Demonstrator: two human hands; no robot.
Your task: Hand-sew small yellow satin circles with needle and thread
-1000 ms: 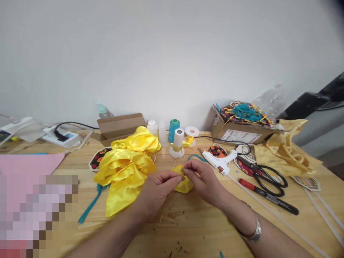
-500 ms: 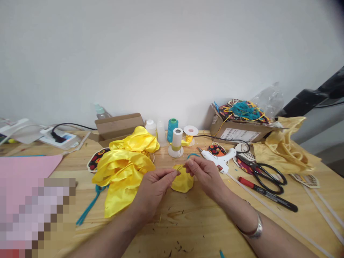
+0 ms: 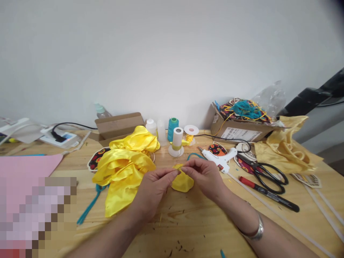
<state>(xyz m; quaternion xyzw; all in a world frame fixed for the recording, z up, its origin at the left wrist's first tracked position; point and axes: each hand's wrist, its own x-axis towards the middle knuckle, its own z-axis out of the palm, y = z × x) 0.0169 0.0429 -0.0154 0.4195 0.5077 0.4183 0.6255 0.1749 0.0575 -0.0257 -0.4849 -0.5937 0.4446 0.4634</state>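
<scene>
My left hand [image 3: 156, 186] is pinched closed, thumb against index finger, above the middle of the wooden table. Facing it, my right hand [image 3: 205, 177] is pinched too, and the fingertips of both nearly meet. Something thin and small sits between them, too fine to name. Beneath the fingertips lies a small rounded piece of yellow cloth [image 3: 183, 182], partly covered by the hands. A bunched heap of shiny yellow satin [image 3: 126, 165] rests just left of my left hand. To the right of my right hand is a white glue gun [image 3: 221, 159].
Black-handled scissors [image 3: 268, 177] and a red-capped marker [image 3: 268, 193] lie right. A white spool [image 3: 177, 138] and teal thread cone [image 3: 173, 129] stand behind the hands. A cardboard box [image 3: 239, 132] of scraps is back right; a power strip [image 3: 60, 138] is back left.
My right fingertips have moved slightly left and down, closing the gap to the left fingertips. The left hand has barely moved, and the cloth pieces lie as before.
</scene>
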